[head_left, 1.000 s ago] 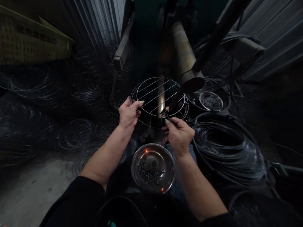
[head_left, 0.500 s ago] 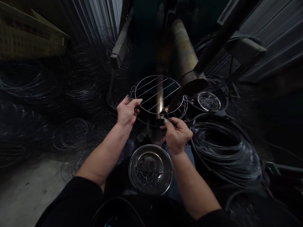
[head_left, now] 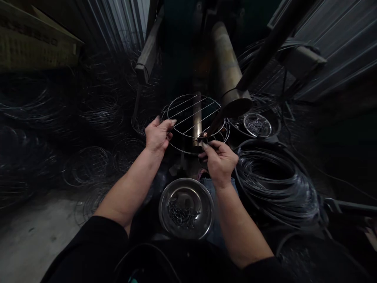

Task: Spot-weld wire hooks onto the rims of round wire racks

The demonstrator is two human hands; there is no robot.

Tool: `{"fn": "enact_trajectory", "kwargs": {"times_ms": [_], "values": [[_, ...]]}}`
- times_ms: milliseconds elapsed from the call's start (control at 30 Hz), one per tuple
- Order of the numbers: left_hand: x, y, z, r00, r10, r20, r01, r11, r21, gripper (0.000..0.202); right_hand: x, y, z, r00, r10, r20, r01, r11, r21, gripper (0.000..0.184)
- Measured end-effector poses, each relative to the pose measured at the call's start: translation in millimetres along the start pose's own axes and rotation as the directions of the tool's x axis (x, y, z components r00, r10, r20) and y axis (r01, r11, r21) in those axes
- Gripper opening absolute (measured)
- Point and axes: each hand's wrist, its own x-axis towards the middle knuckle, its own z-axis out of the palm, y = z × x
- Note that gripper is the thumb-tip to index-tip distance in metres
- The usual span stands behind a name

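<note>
Where it sits: a round wire rack is held in the air between both hands, with its parallel bars facing up toward the person and its rim curving down into a cage of rings.

Left hand: on the rack's near-left edge, fingers partly curled and wrapped over the rim, gripping it.

Right hand: at the rack's near-right edge, thumb and fingers drawn close in a pinch. Whether they hold a thin wire I cannot tell; it is too dark and small to see.

Overhead: a dark tapered metal arm with a copper-coloured tip, touching or just beside the rack's right bars.

Below the hands: a steel bowl holding bent wire hooks.

To the right: a large coil of black wire, with a round wire piece in a dark pan beyond it.

To the left: wire rings heaped on a concrete floor — corrugated metal sheeting behind.
</note>
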Motion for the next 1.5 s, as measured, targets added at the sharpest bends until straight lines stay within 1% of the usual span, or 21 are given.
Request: {"fn": "enact_trajectory", "kwargs": {"times_ms": [100,267,367,467,567,633,733,800,833,900,967,1000,1033,1067,1100,1167,1200,1267,1333,1400,1500], "values": [[0.5,0.0,-0.2,1.0,-0.007,-0.001,0.007,1.0,0.011,0.068,-3.9,5.5,-8.2,0.998,-0.023,0.059,0.029,0.994,-0.103,0.019],[2.5,-0.4,-0.5,1.0,-0.009,-0.016,0.009,1.0,0.011,0.066,-4.9,18.8,-10.7,0.992,-0.113,0.06,0.123,0.97,-0.211,0.017],[2.5,0.0,0.0,0.999,-0.019,-0.029,0.02,1.0,0.006,0.06,-2.6,21.6,-8.7,0.991,-0.116,0.062,0.127,0.968,-0.218,0.016],[1.6,-1.2,-0.6,1.0,-0.008,0.003,0.008,1.0,0.011,0.046,0.4,19.9,-7.7,0.994,-0.088,0.063,0.098,0.98,-0.175,0.015],[-0.1,-2.5,-3.4,1.0,0.01,0.02,-0.011,0.999,0.035,0.041,2.3,13.6,-10.7,0.994,-0.065,0.088,0.078,0.986,-0.145,0.015],[1.1,-0.8,-6.0,1.0,-0.005,0.007,0.004,0.997,0.074,0.041,-1.3,7.4,-16.1,0.986,-0.113,0.119,0.135,0.971,-0.196,0.016],[14.0,7.5,-8.7,1.0,-0.021,0.002,0.021,0.985,0.171,0.039,-20.8,1.2,-28.4,0.954,-0.268,0.135,0.299,0.891,-0.341,0.019],[30.5,14.3,-8.7,0.999,-0.032,0.031,0.024,0.973,0.23,0.041,-40.2,3.2,-37.6,0.921,-0.309,0.237,0.383,0.832,-0.401,0.018],[39.4,17.0,-8.4,0.997,-0.044,0.067,0.026,0.968,0.251,0.041,-49.6,6.5,-42.4,0.903,-0.284,0.322,0.404,0.815,-0.415,0.018],[53.6,19.4,-9.1,0.985,-0.07,0.155,0.026,0.962,0.271,0.037,-64.1,16.3,-52.5,0.876,-0.166,0.453,0.383,0.81,-0.445,0.018],[56.5,18.4,-14.0,0.982,-0.083,0.168,0.035,0.962,0.271,0.034,-71.2,27.5,-63.1,0.883,-0.013,0.469,0.28,0.817,-0.504,0.018],[52.4,17.4,-18.4,0.986,-0.083,0.146,0.042,0.963,0.265,0.033,-72.8,32.4,-67.9,0.881,0.071,0.467,0.219,0.815,-0.536,0.018],[44.7,16.3,-24.2,0.991,-0.079,0.111,0.049,0.967,0.251,0.032,-74.0,36.3,-71.5,0.858,0.162,0.487,0.169,0.806,-0.567,0.019],[34.0,15.4,-30.9,0.994,-0.075,0.073,0.057,0.971,0.232,0.032,-75.8,39.1,-73.4,0.81,0.253,0.529,0.146,0.787,-0.599,0.019],[21.2,14.7,-38.1,0.997,-0.07,0.04,0.06,0.976,0.208,0.032,-79.0,40.8,-73.2,0.741,0.332,0.584,0.157,0.76,-0.631,0.02],[-5.8,13.6,-52.3,0.998,-0.068,-0.001,0.067,0.985,0.162,0.034,-91.0,41.7,-66.4,0.587,0.453,0.671,0.278,0.666,-0.692,0.025],[-17.8,13.2,-58.5,0.997,-0.071,-0.006,0.071,0.987,0.142,0.035,-99.6,41.6,-60.5,0.526,0.499,0.689,0.363,0.6,-0.713,0.027],[-34.8,13.2,-67.7,0.997,-0.082,0.01,0.08,0.991,0.109,0.037,-118.7,41.1,-47.7,0.449,0.563,0.694,0.504,0.481,-0.717,0.031],[-40.8,14.8,-72.8,0.995,-0.099,0.028,0.096,0.992,0.087,0.038,-133.9,40.2,-38.7,0.402,0.592,0.699,0.571,0.435,-0.697,0.032],[-37.6,18.1,-74.8,0.993,-0.118,0.023,0.115,0.99,0.086,0.041,-139.9,37.6,-37.2,0.383,0.584,0.716,0.588,0.444,-0.676,0.032],[-24.8,23.2,-73.1,0.993,-0.118,-0.009,0.118,0.986,0.121,0.043,-132.5,30.0,-48.3,0.406,0.573,0.712,0.579,0.442,-0.685,0.028]]}}
